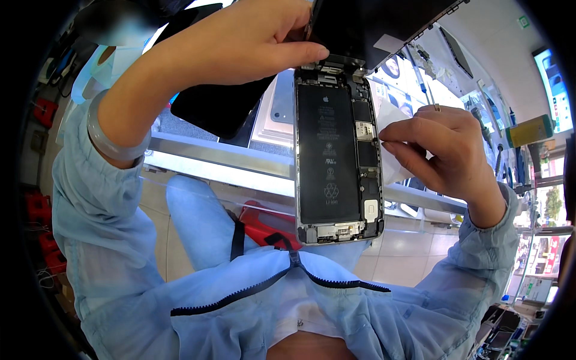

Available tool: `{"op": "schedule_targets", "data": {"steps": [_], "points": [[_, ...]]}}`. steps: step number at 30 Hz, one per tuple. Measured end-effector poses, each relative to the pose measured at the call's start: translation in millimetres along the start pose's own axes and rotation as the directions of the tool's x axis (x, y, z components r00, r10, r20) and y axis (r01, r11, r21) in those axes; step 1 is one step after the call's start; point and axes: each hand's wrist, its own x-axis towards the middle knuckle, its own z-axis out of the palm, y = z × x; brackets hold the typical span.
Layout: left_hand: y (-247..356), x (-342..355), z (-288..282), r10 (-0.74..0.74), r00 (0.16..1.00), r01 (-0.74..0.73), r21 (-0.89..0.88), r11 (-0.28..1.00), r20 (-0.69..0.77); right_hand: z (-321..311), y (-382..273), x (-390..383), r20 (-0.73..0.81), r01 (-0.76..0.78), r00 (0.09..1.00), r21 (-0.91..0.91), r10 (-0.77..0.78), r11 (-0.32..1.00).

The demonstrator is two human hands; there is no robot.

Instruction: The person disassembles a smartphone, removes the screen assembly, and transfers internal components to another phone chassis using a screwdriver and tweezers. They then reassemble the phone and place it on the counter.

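The open phone (327, 156) lies at the centre of the frame, its long axis running top to bottom; the right hand (441, 144) is nearer its bared inside, fingertips just beside the long right edge; so the phone is left of that grip (nearly pinched; whether on anything, I cannot tell); the left hand (270, 48), at upper centre, grasps the tilted-up screen (348, 27).

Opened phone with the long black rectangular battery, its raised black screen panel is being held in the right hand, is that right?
Not quite: the head view shows the left hand, not the right hand, holding the raised black screen panel. The rest stands.
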Motion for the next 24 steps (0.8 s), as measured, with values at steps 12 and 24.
{"op": "schedule_targets", "data": {"steps": [12, 24], "points": [[-23, -7, 13, 0.248, 0.966, -0.253, -0.088, 0.963, -0.07, -66, 4, -14, -0.27, -0.433, 0.884, -0.159, 0.382, 0.887], [-21, -2, 13, 0.199, 0.98, -0.198, 0.022, 0.98, -0.032, -86, -67, -99, -0.275, -0.33, 0.922, -0.19, 0.273, 0.924]]}}
